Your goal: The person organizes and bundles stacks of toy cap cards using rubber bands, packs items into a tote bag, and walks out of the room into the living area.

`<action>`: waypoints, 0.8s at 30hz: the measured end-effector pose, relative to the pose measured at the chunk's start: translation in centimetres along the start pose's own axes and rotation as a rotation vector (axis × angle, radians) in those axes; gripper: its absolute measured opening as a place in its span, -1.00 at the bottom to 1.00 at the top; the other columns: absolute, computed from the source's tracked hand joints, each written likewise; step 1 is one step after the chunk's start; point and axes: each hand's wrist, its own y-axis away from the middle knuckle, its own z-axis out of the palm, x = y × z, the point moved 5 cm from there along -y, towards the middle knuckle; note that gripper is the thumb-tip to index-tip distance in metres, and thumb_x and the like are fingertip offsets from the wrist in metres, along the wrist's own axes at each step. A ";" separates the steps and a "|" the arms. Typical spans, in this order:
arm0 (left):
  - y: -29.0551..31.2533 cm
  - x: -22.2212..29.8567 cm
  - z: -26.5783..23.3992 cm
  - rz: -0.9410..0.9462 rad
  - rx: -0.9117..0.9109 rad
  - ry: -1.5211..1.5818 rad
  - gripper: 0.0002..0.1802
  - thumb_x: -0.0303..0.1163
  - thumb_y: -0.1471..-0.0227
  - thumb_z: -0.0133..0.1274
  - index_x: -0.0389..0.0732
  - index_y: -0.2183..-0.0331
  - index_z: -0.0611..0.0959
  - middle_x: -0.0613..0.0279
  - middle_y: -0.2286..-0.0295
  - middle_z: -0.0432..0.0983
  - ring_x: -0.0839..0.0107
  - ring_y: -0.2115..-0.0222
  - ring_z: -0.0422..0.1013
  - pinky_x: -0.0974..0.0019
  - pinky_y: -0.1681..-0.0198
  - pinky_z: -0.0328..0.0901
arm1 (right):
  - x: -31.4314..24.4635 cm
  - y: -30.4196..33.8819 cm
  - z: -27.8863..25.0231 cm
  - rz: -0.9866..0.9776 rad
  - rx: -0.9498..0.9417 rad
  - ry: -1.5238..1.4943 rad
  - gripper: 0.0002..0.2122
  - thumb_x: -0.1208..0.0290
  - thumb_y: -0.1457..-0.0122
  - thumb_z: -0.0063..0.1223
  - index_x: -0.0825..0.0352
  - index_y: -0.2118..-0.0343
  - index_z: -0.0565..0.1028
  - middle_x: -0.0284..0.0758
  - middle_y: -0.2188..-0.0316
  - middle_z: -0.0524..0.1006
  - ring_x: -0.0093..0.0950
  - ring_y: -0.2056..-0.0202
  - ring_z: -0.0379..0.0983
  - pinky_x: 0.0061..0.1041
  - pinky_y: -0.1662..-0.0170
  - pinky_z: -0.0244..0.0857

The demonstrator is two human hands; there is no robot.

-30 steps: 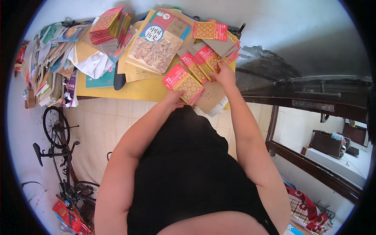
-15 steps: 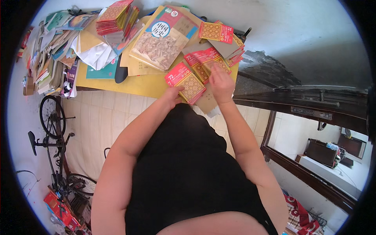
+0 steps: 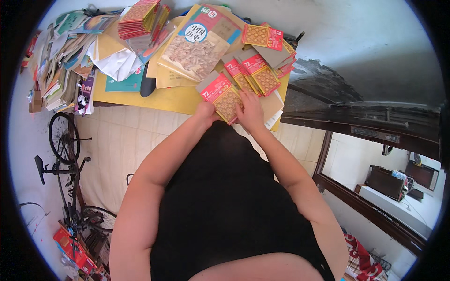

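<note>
At the near edge of the yellow table, my left hand is closed on the lower left edge of a flat red-and-yellow packet, which is patterned with rows of small round shapes. A grey backing sticks out behind its top. My right hand pinches the same packet's right edge, thumb in front, with its other fingers close to two more packets. Those matching packets lie overlapping just beyond, on the table. Brown card and white paper show beside my right hand.
A textbook lies on envelopes behind the packets. More packets are stacked at the back left and back right. Piled books and papers crowd the left end. A bicycle stands left; a dark door frame is at right.
My right hand has come left and down from the farther packets to the held packet's edge. The farther packets now lie flatter, side by side.
</note>
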 end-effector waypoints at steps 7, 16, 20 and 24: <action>-1.0 -0.5 -0.3 -0.002 -0.009 -0.120 -0.53 -0.62 -0.02 -0.30 -0.25 -0.03 0.25 0.01 0.06 0.30 0.09 0.08 0.34 -0.08 0.09 0.31 | 4.2 -2.0 -1.4 0.211 0.129 0.118 -0.64 0.35 0.04 0.12 0.39 0.16 0.42 -0.09 0.15 0.44 -0.15 0.06 0.32 -0.26 -0.04 0.17; 1.1 0.1 0.3 -0.074 -0.042 -0.161 -0.54 -0.60 -0.02 -0.23 -0.24 -0.02 0.23 0.03 0.06 0.27 0.09 0.04 0.28 -0.08 0.05 0.28 | 11.3 -4.2 -3.3 0.542 -0.275 -0.057 -0.54 0.24 0.09 0.14 0.40 0.12 0.42 -0.12 -0.03 0.34 -0.21 -0.04 0.27 -0.31 -0.07 0.15; 0.7 -0.1 0.4 -0.076 -0.025 -0.105 -0.56 -0.57 -0.02 -0.18 -0.26 0.00 0.25 0.06 0.08 0.31 0.12 0.06 0.30 -0.06 0.05 0.29 | 10.3 -3.5 -3.6 0.675 -0.382 -0.015 -0.54 0.23 0.08 0.14 0.39 0.11 0.43 -0.16 -0.03 0.36 -0.23 -0.05 0.28 -0.32 -0.09 0.15; 0.1 -0.3 0.3 -0.094 -0.035 -0.088 -0.58 -0.57 -0.01 -0.15 -0.27 0.03 0.29 0.07 0.10 0.32 0.17 0.08 0.31 0.02 0.04 0.29 | 10.0 -3.0 -2.8 0.283 -0.096 0.327 -0.56 0.26 0.04 0.08 0.38 0.08 0.40 -0.16 0.01 0.40 -0.26 -0.01 0.32 -0.31 -0.06 0.18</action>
